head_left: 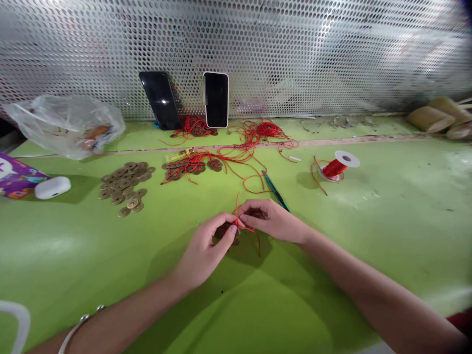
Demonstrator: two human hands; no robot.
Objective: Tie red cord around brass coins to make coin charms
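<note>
Both of my hands meet at the middle of the green table, pinching a thin red cord. My left hand is closed with thumb and forefinger on the cord. Under its fingers, partly hidden, hang a few brass-coloured coins. My right hand is closed on the cord just right of the left fingertips. One cord end points up, and another droops to the right. Just beyond my right hand lies a dark green pen-like tool, its near end close to my wrist.
Loose holed coins are piled left; strung coins with red cords lie centre. A red cord spool stands right. Two phones lean on the perforated metal panel. A plastic bag and white case are left.
</note>
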